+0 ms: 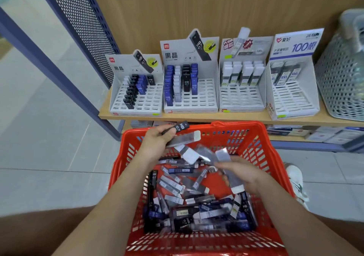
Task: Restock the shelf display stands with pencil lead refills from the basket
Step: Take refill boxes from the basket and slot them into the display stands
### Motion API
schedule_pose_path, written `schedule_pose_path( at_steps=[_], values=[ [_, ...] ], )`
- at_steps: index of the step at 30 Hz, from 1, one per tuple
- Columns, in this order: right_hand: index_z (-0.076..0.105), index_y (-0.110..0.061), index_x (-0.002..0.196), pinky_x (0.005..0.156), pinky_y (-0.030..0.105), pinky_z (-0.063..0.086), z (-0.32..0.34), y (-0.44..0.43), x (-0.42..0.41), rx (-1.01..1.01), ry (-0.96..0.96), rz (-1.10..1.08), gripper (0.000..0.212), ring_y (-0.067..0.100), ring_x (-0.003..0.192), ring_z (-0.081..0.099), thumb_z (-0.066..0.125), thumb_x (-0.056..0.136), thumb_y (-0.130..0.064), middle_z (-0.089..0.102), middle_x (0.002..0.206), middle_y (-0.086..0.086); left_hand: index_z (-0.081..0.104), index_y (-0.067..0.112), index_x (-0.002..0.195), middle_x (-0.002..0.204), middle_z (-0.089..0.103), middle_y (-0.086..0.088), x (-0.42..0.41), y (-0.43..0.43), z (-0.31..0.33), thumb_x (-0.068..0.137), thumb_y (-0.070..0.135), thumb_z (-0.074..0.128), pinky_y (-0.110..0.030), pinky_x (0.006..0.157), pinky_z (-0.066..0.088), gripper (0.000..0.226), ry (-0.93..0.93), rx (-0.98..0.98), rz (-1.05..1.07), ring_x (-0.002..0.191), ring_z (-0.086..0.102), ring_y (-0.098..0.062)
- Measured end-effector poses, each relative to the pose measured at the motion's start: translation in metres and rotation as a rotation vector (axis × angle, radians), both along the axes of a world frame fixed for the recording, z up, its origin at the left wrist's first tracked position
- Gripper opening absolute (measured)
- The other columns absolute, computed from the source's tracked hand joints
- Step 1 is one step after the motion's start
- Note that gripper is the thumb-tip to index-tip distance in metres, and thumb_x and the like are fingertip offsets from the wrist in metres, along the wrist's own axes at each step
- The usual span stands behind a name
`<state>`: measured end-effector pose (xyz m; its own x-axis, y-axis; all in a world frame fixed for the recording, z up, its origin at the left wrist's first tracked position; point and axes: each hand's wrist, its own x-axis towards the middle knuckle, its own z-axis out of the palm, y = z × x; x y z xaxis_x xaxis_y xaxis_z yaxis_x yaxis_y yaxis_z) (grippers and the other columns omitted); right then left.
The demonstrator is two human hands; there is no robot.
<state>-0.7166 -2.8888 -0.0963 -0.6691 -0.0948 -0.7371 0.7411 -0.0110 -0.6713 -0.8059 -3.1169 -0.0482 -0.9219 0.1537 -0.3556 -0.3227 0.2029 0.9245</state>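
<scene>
Two closed grips over red basket (254, 135): black "HB 0.7" case (180, 127) in left hand (155, 143), clear refills (222, 155) in right hand (246, 174); free slots (206, 98) at twelve o'clock.

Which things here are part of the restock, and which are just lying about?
Job: basket, loose refills, left stand, second stand, third stand, right stand, black refill in left hand, clear refills in right hand.
Lying about: grey bin, lower-shelf boxes, shoe.
</scene>
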Motion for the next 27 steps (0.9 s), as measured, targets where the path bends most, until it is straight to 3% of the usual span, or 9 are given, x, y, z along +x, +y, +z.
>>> schedule_pose_path(
  at_steps=[2, 4, 7, 11, 14, 18, 22, 24, 27],
  values=[
    [0.059, -0.002, 0.110, 0.054, 0.024, 0.049, 0.009, -0.004, -0.007, -0.238, -0.004, -0.234, 0.032, 0.014, 0.053, 0.056, 0.070, 0.088, -0.023, 0.061, 0.069, 0.006, 0.071, 0.016, 0.101, 0.074, 0.069, 0.004, 0.004, 0.003, 0.001, 0.093, 0.022, 0.059, -0.018, 0.053, 0.045, 0.016, -0.075, -0.025, -0.132, 0.054, 0.057, -0.005],
    [0.059, -0.004, 0.108, 0.057, 0.029, 0.051, 0.021, -0.009, -0.018, -0.358, 0.059, -0.306, 0.031, 0.017, 0.058, 0.057, 0.071, 0.087, -0.025, 0.062, 0.072, 0.008, 0.073, 0.023, 0.100, 0.093, 0.073, 0.004, 0.009, 0.009, -0.004, 0.090, 0.029, 0.063, -0.028, 0.078, 0.050, 0.016, -0.073, -0.090, -0.244, 0.083, 0.067, -0.012],
    [0.067, -0.010, 0.106, 0.080, 0.039, 0.055, 0.036, -0.016, -0.029, -0.269, 0.175, -0.164, 0.037, 0.020, 0.080, 0.068, 0.077, 0.077, -0.031, 0.073, 0.085, 0.006, 0.074, 0.022, 0.094, 0.091, 0.073, 0.005, 0.013, 0.017, -0.005, 0.087, 0.028, 0.068, -0.029, 0.084, 0.048, 0.012, -0.055, -0.115, -0.368, 0.087, 0.066, -0.012],
    [0.071, -0.013, 0.098, 0.055, 0.024, 0.052, 0.046, -0.015, -0.034, -0.096, 0.237, 0.150, 0.019, 0.013, 0.069, 0.065, 0.078, 0.081, -0.015, 0.070, 0.080, 0.003, 0.068, 0.032, 0.092, 0.092, 0.072, 0.013, 0.013, 0.025, 0.004, 0.081, 0.020, 0.074, -0.019, 0.084, 0.052, 0.017, -0.037, -0.131, -0.541, 0.088, 0.067, -0.001],
    [0.071, -0.015, 0.097, 0.051, 0.022, 0.053, 0.045, -0.011, -0.036, -0.097, 0.214, 0.194, 0.020, 0.012, 0.069, 0.064, 0.079, 0.080, -0.010, 0.068, 0.078, 0.000, 0.063, 0.035, 0.098, 0.094, 0.070, 0.019, 0.009, 0.028, 0.006, 0.076, 0.024, 0.079, -0.016, 0.081, 0.050, 0.028, -0.021, -0.182, -0.536, 0.088, 0.065, 0.004],
    [0.070, -0.010, 0.090, 0.050, 0.024, 0.050, 0.043, -0.013, -0.037, -0.098, 0.246, 0.179, 0.013, 0.022, 0.069, 0.059, 0.078, 0.080, -0.007, 0.066, 0.072, 0.004, 0.072, 0.023, 0.097, 0.092, 0.074, 0.010, 0.007, 0.027, 0.004, 0.086, 0.025, 0.070, -0.026, 0.084, 0.053, 0.012, 0.000, -0.197, -0.547, 0.089, 0.069, -0.008],
    [0.070, -0.007, 0.096, 0.051, 0.024, 0.051, 0.042, -0.006, -0.034, -0.126, 0.235, 0.029, 0.018, 0.019, 0.064, 0.060, 0.077, 0.079, -0.004, 0.066, 0.080, 0.010, 0.073, 0.019, 0.089, 0.085, 0.074, 0.000, 0.002, 0.022, 0.003, 0.080, 0.039, 0.072, -0.036, 0.084, 0.055, 0.022, 0.059, -0.220, -0.382, 0.083, 0.070, -0.017],
    [0.068, -0.008, 0.101, 0.055, 0.025, 0.056, 0.042, 0.001, -0.031, -0.234, 0.195, -0.035, 0.026, 0.018, 0.072, 0.069, 0.075, 0.076, -0.006, 0.071, 0.083, 0.007, 0.073, 0.012, 0.079, 0.080, 0.073, 0.001, -0.005, 0.017, 0.007, 0.079, 0.041, 0.071, -0.025, 0.081, 0.052, 0.028, 0.109, -0.235, -0.295, 0.081, 0.068, -0.009],
    [0.064, -0.009, 0.112, 0.061, 0.033, 0.060, 0.044, 0.002, -0.029, -0.374, 0.159, -0.087, 0.041, 0.030, 0.088, 0.073, 0.073, 0.072, -0.005, 0.074, 0.096, 0.008, 0.059, 0.000, 0.059, 0.070, 0.063, -0.015, -0.012, 0.016, 0.013, 0.077, 0.046, 0.070, -0.015, 0.076, 0.049, 0.051, 0.173, -0.173, -0.254, 0.079, 0.059, -0.015]
  ],
)
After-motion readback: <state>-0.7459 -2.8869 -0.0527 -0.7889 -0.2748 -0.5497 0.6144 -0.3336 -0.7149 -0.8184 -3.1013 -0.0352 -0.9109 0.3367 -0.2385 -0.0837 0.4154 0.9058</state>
